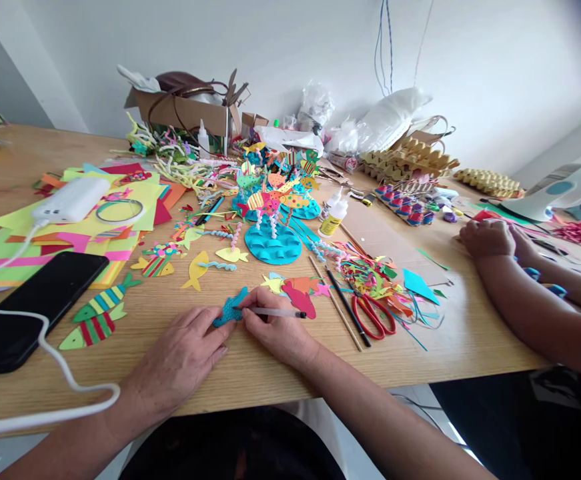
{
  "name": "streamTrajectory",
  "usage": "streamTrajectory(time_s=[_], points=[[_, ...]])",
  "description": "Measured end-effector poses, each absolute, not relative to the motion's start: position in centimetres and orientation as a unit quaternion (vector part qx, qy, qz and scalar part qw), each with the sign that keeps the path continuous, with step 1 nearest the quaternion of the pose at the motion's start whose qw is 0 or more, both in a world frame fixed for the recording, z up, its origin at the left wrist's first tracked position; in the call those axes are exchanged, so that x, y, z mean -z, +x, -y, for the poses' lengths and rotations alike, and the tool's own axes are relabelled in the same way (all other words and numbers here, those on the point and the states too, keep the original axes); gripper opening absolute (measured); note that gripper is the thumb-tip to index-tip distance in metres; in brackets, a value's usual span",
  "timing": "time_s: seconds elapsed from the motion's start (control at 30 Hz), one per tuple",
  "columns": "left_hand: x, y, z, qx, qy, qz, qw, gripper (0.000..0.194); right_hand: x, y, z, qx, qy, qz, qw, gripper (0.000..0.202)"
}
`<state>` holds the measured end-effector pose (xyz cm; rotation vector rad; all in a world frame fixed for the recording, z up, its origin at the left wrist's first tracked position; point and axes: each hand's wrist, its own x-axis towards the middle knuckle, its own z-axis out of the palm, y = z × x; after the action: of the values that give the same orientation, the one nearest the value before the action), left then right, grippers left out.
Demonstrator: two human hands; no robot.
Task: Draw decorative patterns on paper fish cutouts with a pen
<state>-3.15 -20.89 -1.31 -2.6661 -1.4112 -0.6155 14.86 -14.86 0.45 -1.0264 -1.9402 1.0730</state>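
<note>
A small blue paper fish [229, 310] lies on the table before me, its surface covered in fine marks. My left hand [190, 347] pinches its lower left end between thumb and fingers. In my right hand [276, 328] is a pen [277, 312] with a clear barrel and dark end, its tip touching the fish. Just beyond are a red paper fish [299, 300] and a yellow paper fish [197, 270]. Striped green paper fish [101, 303] rest to the left. Farther back, a blue scalloped base [273, 244] carries pipe-cleaner stems topped with colourful fish.
Red-handled scissors [374, 317], a black pencil [347, 307] and a wooden stick lie to the right. Glue bottles [334, 217] stand behind. At left are a black phone [40, 307], a white cable and coloured paper [5, 213]. Another person's hands [490, 239] rest at far right.
</note>
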Motion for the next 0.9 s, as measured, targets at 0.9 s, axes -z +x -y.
streamTrajectory(time_s=[0.9], points=[[1.36, -3.11, 20.90, 0.198, -0.863, 0.464, 0.030, 0.030, -0.28, 14.93, 14.74, -0.401, -0.411, 0.740, 0.350, 0.010]])
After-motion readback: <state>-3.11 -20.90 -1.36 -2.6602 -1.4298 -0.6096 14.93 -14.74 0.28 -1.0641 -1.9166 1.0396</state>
